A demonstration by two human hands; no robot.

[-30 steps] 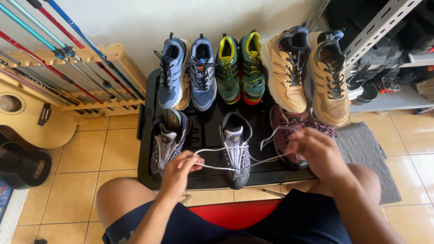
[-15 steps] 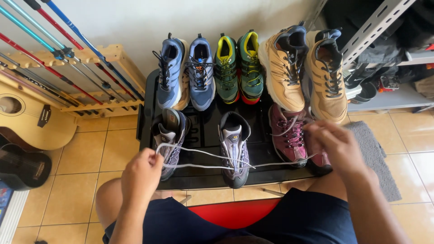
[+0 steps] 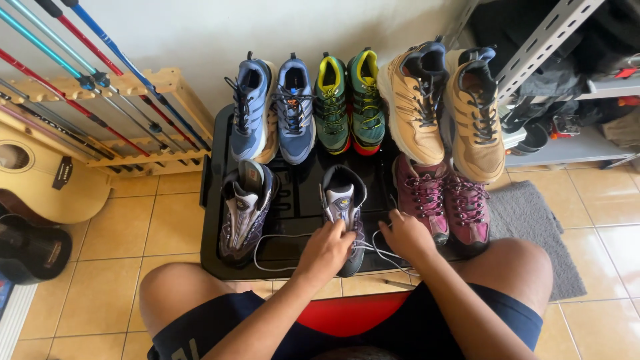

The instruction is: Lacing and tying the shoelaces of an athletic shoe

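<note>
Lacing in hand: left hand point(image 3: 327, 250) and right hand point(image 3: 405, 235) each pinching a white lace point(image 3: 280, 235) over the grey trainer point(image 3: 344, 215), centre of black tray point(image 3: 300, 207). Mate at 9 o'clock; next likely crossing and cinching evenly

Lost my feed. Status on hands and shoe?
Left hand and right hand both on the grey shoe, white laces loose. Maroon boots close beside.
</note>
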